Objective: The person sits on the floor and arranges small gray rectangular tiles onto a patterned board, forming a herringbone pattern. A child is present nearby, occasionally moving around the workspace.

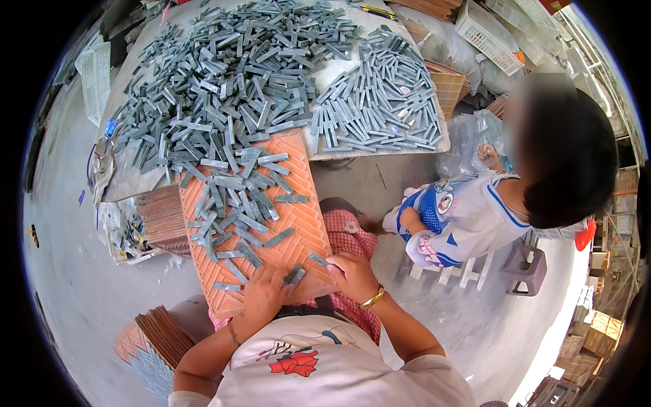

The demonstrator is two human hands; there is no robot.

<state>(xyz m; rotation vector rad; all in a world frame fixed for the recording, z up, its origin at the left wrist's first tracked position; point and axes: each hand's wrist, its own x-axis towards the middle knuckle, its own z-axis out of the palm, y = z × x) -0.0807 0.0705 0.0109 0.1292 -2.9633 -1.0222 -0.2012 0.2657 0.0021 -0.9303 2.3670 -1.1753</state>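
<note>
Both hands work the near edge of the orange herringbone-grooved plastic tray (298, 234): left hand (261, 293) spread flat, right hand (352, 271) pinching small grey tile strips (296, 274). Seating step; next, press strips into grooves.

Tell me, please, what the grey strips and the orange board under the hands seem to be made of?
The grey strips look like stone or ceramic: matt, flat, straight-cut edges, blue-grey tone. The orange board seems moulded plastic: even colour and a regular herringbone grid of slots. Both hands, left hand and right hand, rest on its near edge by loose strips.
</note>
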